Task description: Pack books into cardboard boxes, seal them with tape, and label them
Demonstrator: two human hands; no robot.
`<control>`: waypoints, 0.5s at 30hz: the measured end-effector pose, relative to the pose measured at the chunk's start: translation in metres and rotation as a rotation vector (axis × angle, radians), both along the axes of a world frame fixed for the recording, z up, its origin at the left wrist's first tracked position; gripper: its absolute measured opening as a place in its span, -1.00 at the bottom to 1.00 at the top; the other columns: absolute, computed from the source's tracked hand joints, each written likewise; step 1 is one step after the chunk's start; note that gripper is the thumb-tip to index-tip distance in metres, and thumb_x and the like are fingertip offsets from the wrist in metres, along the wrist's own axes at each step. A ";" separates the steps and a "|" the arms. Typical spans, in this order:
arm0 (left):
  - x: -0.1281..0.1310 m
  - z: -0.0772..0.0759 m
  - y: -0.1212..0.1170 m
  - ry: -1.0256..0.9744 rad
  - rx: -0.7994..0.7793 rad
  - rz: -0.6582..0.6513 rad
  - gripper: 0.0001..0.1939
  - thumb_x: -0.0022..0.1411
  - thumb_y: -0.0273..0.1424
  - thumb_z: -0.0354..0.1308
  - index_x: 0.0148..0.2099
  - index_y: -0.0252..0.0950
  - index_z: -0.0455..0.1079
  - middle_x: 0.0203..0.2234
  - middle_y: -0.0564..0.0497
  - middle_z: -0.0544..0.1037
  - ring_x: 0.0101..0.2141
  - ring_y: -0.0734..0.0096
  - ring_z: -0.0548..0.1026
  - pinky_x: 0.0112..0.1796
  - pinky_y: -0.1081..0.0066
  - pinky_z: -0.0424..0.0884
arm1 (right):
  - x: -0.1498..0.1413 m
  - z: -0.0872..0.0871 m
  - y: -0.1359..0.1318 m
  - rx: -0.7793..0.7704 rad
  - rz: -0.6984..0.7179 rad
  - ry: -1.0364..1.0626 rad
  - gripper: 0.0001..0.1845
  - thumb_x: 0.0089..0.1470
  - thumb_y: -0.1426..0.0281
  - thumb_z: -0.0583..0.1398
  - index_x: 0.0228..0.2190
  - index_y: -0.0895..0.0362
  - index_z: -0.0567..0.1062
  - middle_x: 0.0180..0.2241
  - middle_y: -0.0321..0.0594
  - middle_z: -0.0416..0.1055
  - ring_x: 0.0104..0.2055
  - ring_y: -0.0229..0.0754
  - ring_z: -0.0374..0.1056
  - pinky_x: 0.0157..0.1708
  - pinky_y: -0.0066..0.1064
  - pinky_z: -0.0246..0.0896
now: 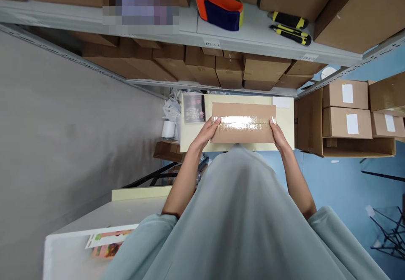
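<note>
A flat brown cardboard box point(243, 135) lies in front of me over the cream table point(286, 124), with shiny clear tape point(242, 122) running along its middle seam. My left hand point(206, 131) grips its left end, thumb on top at the end of the tape. At the opposite end, my right hand point(278, 133) holds on in the same way, thumb over the edge. The fingers under the box are hidden. Left of the box is a dark printed sheet or packet point(194, 108) on the table, and a white paper point(282, 101) lies at its back right corner.
Above the table, a grey shelf point(186, 20) carries an orange and navy tape dispenser point(221, 12), yellow-black utility knives point(291, 27) and large cartons. More cartons point(229, 71) fill the shelf below. At right, labelled boxes point(346, 122) sit in a big open carton point(357, 148). A grey wall point(79, 115) stands left.
</note>
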State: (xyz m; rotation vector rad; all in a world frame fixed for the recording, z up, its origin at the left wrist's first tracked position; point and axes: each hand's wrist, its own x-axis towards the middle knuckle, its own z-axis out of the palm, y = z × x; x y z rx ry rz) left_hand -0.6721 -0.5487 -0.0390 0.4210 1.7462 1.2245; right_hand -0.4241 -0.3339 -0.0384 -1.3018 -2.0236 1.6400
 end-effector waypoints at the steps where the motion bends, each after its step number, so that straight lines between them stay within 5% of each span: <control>1: -0.002 0.006 -0.001 0.003 -0.007 -0.004 -0.04 0.39 0.27 0.05 0.50 -0.38 0.28 0.30 -0.34 0.53 0.28 -0.04 0.52 0.33 0.03 0.39 | 0.001 0.005 0.000 -0.057 0.002 0.009 -0.16 0.40 -0.26 0.02 0.30 0.09 0.51 0.23 -0.07 0.58 0.30 0.10 0.50 0.32 0.16 0.40; 4: -0.004 0.034 0.000 0.066 -0.025 -0.033 -0.11 0.42 0.24 0.05 0.50 -0.27 0.31 0.34 -0.24 0.51 0.39 -0.10 0.40 0.39 -0.01 0.31 | 0.008 0.022 0.003 -0.198 0.012 0.036 -0.18 0.38 -0.27 0.05 0.27 0.07 0.55 0.21 -0.05 0.60 0.29 0.16 0.50 0.34 0.20 0.39; 11: 0.005 0.112 0.020 0.312 0.152 -0.118 -0.25 0.55 0.13 -0.08 0.51 -0.23 0.31 0.40 -0.12 0.44 0.45 -0.07 0.29 0.43 0.05 0.24 | 0.034 0.084 0.023 -0.093 -0.134 0.070 -0.18 0.34 -0.30 0.08 0.16 0.08 0.64 0.14 -0.03 0.64 0.32 0.21 0.48 0.33 0.13 0.43; 15: 0.005 0.128 0.022 0.479 0.227 -0.129 -0.28 0.56 0.09 -0.08 0.52 -0.23 0.28 0.43 -0.15 0.38 0.46 -0.02 0.26 0.43 0.05 0.22 | 0.042 0.118 0.030 0.060 -0.199 0.158 -0.22 0.34 -0.23 0.16 0.27 0.06 0.54 0.27 0.03 0.53 0.35 0.18 0.44 0.35 0.13 0.37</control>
